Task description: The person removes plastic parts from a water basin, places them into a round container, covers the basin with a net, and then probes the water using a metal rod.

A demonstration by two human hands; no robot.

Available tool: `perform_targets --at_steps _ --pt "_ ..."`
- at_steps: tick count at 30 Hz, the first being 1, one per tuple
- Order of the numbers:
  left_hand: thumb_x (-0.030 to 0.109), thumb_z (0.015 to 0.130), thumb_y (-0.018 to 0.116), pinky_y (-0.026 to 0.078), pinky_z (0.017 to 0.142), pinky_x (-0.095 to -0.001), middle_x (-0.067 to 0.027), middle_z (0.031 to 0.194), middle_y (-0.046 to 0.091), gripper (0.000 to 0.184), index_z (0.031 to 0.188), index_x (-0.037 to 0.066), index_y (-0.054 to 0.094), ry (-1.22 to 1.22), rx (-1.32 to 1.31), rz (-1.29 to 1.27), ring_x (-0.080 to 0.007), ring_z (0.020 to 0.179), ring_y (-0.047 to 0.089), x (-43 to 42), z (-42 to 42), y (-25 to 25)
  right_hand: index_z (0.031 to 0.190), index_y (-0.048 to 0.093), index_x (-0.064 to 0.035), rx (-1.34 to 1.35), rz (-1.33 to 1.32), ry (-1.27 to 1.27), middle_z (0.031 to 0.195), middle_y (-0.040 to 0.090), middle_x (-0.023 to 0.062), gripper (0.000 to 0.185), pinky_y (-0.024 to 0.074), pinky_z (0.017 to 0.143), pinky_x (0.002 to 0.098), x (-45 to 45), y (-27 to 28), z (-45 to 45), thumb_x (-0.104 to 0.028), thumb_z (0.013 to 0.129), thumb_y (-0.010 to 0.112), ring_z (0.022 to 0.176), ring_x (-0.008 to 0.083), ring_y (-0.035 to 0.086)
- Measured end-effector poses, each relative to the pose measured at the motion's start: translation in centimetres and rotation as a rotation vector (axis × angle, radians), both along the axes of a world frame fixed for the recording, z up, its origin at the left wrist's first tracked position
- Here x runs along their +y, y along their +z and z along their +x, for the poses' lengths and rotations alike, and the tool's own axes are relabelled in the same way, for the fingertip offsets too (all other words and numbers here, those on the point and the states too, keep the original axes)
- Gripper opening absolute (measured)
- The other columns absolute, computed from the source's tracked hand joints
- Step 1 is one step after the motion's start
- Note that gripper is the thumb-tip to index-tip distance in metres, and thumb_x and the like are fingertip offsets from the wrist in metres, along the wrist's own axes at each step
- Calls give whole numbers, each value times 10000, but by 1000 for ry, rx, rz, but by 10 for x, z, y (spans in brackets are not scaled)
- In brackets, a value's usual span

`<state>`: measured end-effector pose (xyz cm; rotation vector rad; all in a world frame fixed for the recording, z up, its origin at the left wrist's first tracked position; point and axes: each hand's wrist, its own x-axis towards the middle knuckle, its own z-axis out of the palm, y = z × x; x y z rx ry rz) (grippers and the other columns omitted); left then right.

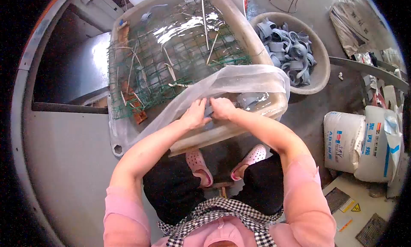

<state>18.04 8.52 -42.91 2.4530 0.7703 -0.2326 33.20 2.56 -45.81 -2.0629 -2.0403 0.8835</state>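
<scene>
Both my hands meet over the near edge of a large water-filled tub (pixel 231 3). My left hand (pixel 196 113) has its fingers bent around something grey, small and mostly hidden. Close beside it, my right hand (pixel 222 108) is closed, its fingertips touching the same spot. Sheer white netting (pixel 239 78) drapes across the tub just beyond my hands and down its left side. Grey pieces (pixel 252 100) lie in the water right of my right hand. A green wire grid (pixel 171 71) with thin pale strips lies farther back in the tub.
A round basin (pixel 320 54) of grey plastic parts (pixel 291 54) stands at the right of the tub. Full white sacks (pixel 344 140) stand at the right. A metal machine panel (pixel 64 148) borders the left. Below the tub are my feet in pink clogs (pixel 197 161).
</scene>
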Motion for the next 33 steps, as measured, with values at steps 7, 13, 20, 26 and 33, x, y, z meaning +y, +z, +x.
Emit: perform_targets --at_steps 7,13,20,26,33 --pt "101 602 692 313 993 -488 -206 1110 563 920 1368 80 183 -138 -191 -110 -362 1036 533 26 2 -8 1055 463 19 575 254 -94 1053 540 249 490 440 834 433 -11 10 -16 -132 641 678 986 385 535" --pt "83 639 676 441 768 -452 -163 888 615 479 1075 109 480 -158 -201 38 -390 853 571 28 -14 8 1018 570 35 -76 -471 20 1074 540 200 324 413 890 438 -27 69 68 -83 716 568 1023 340 518" --pt "50 641 655 451 716 -432 -182 883 606 301 910 68 520 -110 -118 -34 -380 877 564 24 -7 48 1039 624 -84 -776 3 164 1154 555 125 293 338 961 442 -54 -57 148 -236 827 491 1138 271 460" --pt "49 662 675 451 695 -405 -184 849 616 330 967 38 548 54 -233 -134 -355 842 595 33 -14 45 1111 533 -80 -718 -25 272 1115 529 129 334 404 865 482 -57 17 119 -247 822 520 1082 300 487" --pt "214 678 756 463 710 -384 -180 872 618 392 985 54 572 94 -302 -97 -312 822 608 30 -2 62 1004 494 -53 -493 308 155 1000 510 145 306 459 795 480 -59 22 109 -185 745 586 997 296 518"
